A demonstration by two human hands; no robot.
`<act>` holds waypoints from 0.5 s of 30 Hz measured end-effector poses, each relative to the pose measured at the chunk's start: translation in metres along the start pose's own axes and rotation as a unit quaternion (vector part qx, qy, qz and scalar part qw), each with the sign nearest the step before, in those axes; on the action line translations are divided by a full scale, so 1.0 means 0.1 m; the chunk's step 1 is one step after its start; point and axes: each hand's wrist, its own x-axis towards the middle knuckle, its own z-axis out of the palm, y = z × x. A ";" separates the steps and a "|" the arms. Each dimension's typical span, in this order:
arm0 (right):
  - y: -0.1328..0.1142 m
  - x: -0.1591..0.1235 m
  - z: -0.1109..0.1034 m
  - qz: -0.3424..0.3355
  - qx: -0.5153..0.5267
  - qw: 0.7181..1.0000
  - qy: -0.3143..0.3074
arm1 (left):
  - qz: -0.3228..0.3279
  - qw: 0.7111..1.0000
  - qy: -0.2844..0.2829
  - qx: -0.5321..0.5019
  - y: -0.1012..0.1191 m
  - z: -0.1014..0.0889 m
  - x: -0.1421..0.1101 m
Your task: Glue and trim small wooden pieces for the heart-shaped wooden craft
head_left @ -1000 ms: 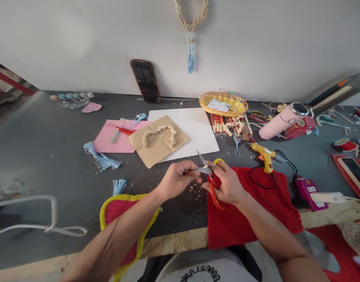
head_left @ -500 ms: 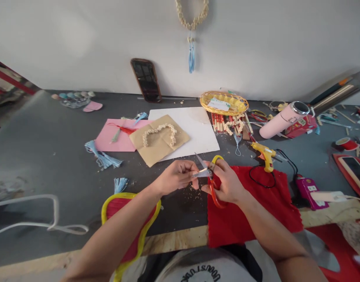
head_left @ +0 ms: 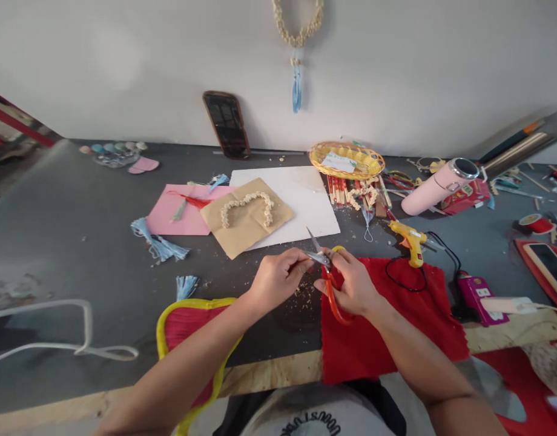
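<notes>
My right hand (head_left: 350, 283) grips a pair of scissors (head_left: 333, 298) with orange and yellow handles, its blades spread apart and pointing left. Close to the blades, my left hand (head_left: 280, 277) is closed in a pinch; what lies between its fingertips is too small to make out. Pale crumbs (head_left: 306, 298) are scattered on the dark table below both hands. Beyond them, a curved strand of small cream pieces (head_left: 247, 202) rests on brown paper (head_left: 235, 235), which overlaps a white sheet (head_left: 301, 181) and pink paper (head_left: 163, 209).
A red cloth (head_left: 387, 327) lies under my right forearm. To the right are a yellow glue gun (head_left: 411, 242), a purple power strip (head_left: 481, 297) and a pink flask (head_left: 435, 189). A wicker basket (head_left: 317, 158) and a leaning phone (head_left: 226, 124) stand by the wall. Blue tassels (head_left: 158, 243) lie left.
My left hand has turned slightly and its fingers have closed more tightly near the scissors. The scissors have shifted a little to the right, with the blades still apart.
</notes>
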 end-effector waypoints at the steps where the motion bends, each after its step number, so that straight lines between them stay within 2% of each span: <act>1: -0.02 0.00 0.00 0.006 0.014 1.000 0.001 | 0.024 0.999 0.017 0.026 0.00 0.02 -0.02; 6: -0.12 -0.03 -0.02 0.029 0.104 0.994 -0.014 | 0.072 0.996 0.037 0.042 -0.01 0.03 -0.06; 10: -0.15 -0.04 -0.04 0.035 0.164 0.985 -0.030 | 0.070 0.997 0.027 0.028 0.02 -0.01 -0.05; 13: -0.12 -0.04 -0.05 0.028 0.173 0.983 -0.048 | 0.056 0.998 0.016 0.013 0.03 -0.03 -0.04; 15: -0.08 -0.03 -0.06 0.009 0.140 0.989 -0.047 | 0.049 0.999 0.011 0.004 0.02 -0.03 -0.04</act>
